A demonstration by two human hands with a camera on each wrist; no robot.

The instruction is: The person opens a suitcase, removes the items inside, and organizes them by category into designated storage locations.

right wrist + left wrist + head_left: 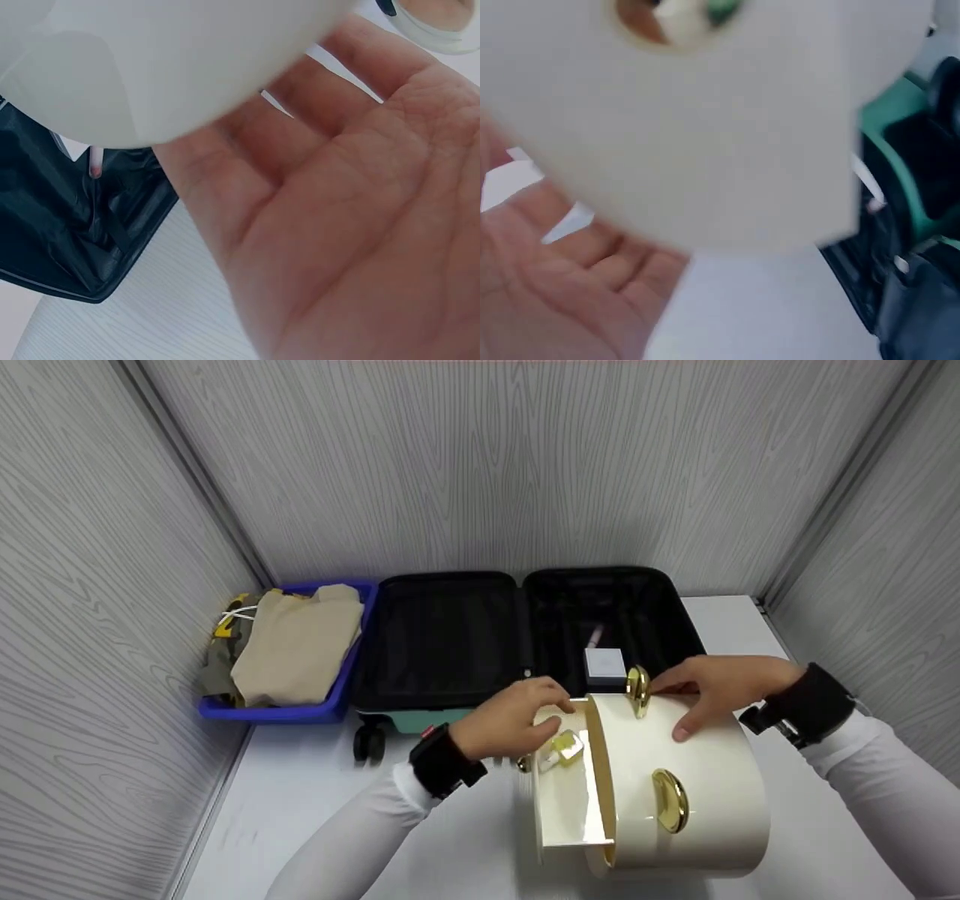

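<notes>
A cream storage box (637, 840) with gold handles (671, 801) lies at the front right, its drawer (566, 817) pulled out to the left. Inside the drawer is a small bottle with yellow liquid (568, 746). My left hand (514, 721) is over the drawer's far end, fingers loosely bent; the left wrist view shows the palm (562, 277) beside the blurred cream wall. My right hand (716, 688) rests on the box body, thumb on top and fingers over the far side. In the right wrist view its fingers (247, 142) lie fairly straight along the box.
Behind the box a black-lined suitcase (442, 637) lies open. Its right half (570, 592) holds a small white-topped box (604, 663) and a slim pink tube (595, 636). At the left, a blue basket (322, 712) holds beige cloth (300, 645) and camouflage cloth (217, 671).
</notes>
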